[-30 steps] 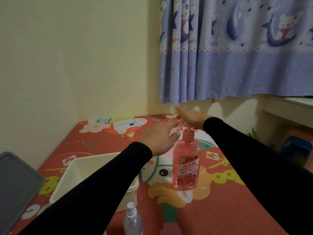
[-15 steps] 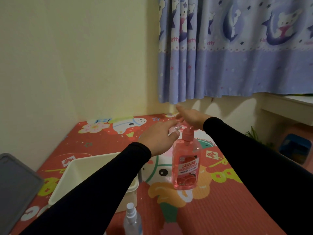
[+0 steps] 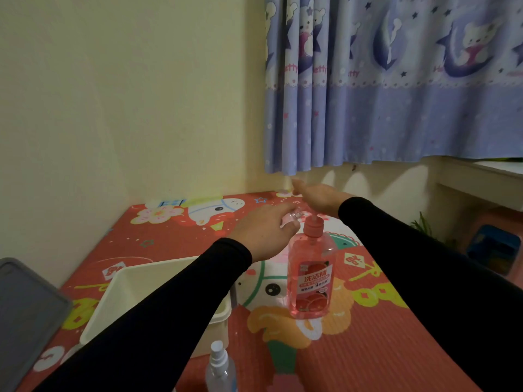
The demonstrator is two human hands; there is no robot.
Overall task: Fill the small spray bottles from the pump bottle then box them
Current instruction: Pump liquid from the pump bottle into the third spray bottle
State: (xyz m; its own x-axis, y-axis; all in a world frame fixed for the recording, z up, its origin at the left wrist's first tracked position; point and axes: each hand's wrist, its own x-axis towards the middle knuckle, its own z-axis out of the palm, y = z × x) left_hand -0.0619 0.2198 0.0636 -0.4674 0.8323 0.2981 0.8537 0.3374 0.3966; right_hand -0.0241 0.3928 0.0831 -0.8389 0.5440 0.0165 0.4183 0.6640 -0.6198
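A pink pump bottle (image 3: 310,275) with a red label stands upright on the patterned red mat. My left hand (image 3: 263,232) grips a small clear spray bottle (image 3: 293,216) and holds it just left of the pump's nozzle. My right hand (image 3: 318,195) lies flat, fingers straight, over the pump head (image 3: 312,226) from behind. A second small clear spray bottle (image 3: 219,369) with a white spray top stands near the bottom edge, in front of the cream box (image 3: 135,290).
The cream plastic box lies open at the left, partly under my left forearm. A grey lid (image 3: 27,315) sits at the far left edge. A blue curtain (image 3: 396,80) hangs behind. A blue stool (image 3: 493,247) stands at the right.
Both hands stay at the pump bottle with hardly any movement. The view has shifted slightly.
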